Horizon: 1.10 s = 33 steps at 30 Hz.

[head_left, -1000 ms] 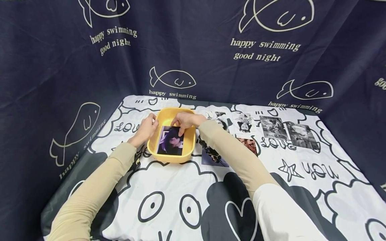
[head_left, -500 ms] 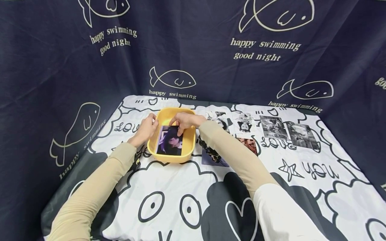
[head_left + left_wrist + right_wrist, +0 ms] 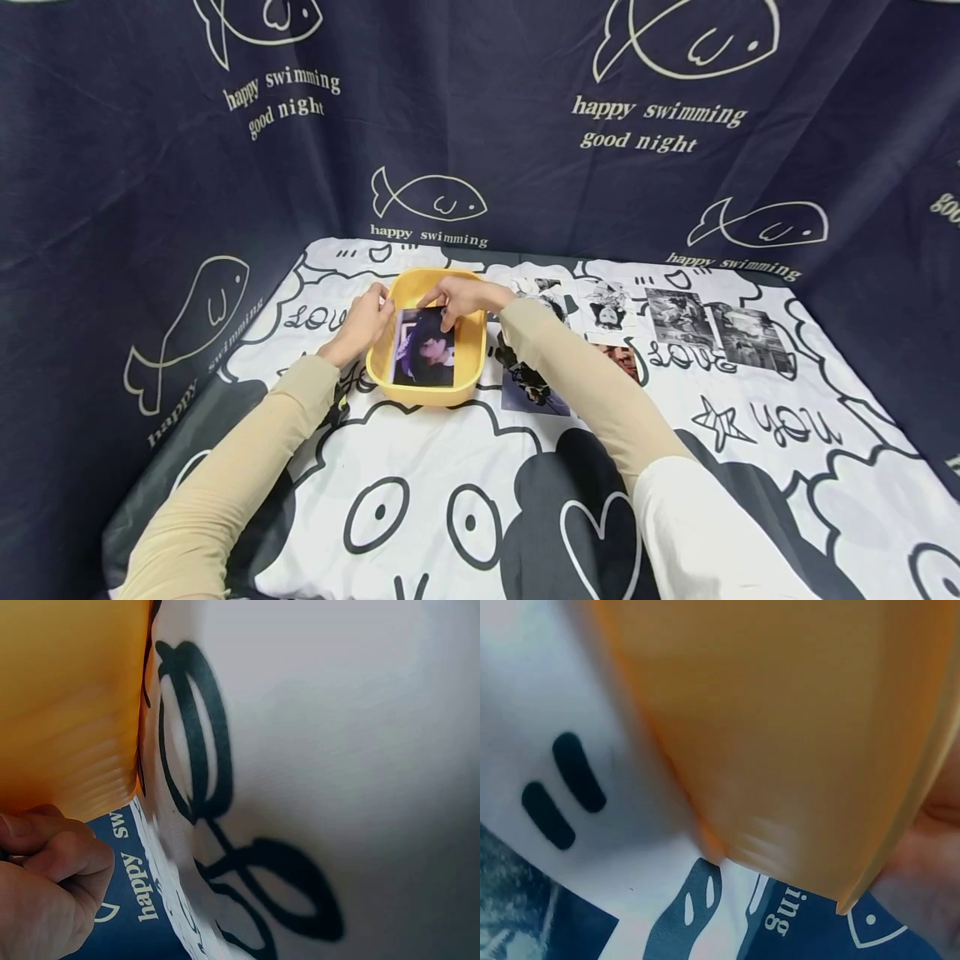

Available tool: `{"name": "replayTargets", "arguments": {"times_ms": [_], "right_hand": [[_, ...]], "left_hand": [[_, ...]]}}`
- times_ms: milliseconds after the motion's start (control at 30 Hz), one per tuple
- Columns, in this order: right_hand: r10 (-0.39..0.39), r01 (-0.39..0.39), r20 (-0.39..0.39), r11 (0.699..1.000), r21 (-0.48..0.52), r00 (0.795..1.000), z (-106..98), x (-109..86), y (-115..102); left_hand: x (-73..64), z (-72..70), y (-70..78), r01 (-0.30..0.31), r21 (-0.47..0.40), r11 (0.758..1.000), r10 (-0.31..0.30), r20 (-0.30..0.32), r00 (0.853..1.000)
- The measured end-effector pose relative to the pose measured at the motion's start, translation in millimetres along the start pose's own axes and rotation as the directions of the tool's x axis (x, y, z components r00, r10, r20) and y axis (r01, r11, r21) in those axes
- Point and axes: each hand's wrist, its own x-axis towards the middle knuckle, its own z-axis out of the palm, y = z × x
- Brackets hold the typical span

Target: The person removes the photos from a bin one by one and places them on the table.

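A yellow plastic basin (image 3: 471,357) stands on the left part of the bed-like surface. My left hand (image 3: 362,322) grips its left rim, with the fingers curled at the edge in the left wrist view (image 3: 56,881). Inside the basin lies a photo print (image 3: 422,354) of a dark-haired person in purple light. My right hand (image 3: 467,298) reaches over the basin's right side and pinches the far edge of that print, thumb on top. In the right wrist view the basin wall (image 3: 780,742) hides most of this hand (image 3: 919,881).
Several prints lie to the right: a dark purple one (image 3: 532,392), a reddish one (image 3: 619,360) partly under the right sleeve, and black-and-white ones (image 3: 682,317) further back. A navy curtain (image 3: 525,183) with fish drawings hangs behind. The cloth (image 3: 420,467) has cartoon prints.
The right hand has shifted slightly away from me. The photo print's far edge has moved a little the same way inside the basin. The left hand stays on the rim.
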Motion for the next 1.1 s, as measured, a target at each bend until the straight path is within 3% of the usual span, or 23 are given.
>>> {"name": "replayTargets", "arguments": {"times_ms": [200, 467, 1100], "right_hand": [[0.025, -0.025, 0.003, 0.987, 0.159, 1.0, -1.4, -2.8, 2.5], [0.063, -0.068, 0.026, 0.94, 0.333, 0.998, -2.1, -6.9, 6.7], [-0.005, 0.045, -0.098, 0.91, 0.411, 0.995, -24.3, -30.5, 12.6]], "left_hand": [[-0.9, 0.6, 1.4, -0.007, -0.007, 1.0, 0.007, 0.008, 1.0], [-3.0, 0.5, 4.7, -0.003, -0.006, 1.0, 0.003, 0.018, 1.0], [-2.8, -0.4, 3.9, 0.021, -0.005, 1.0, -0.021, 0.021, 1.0]]}}
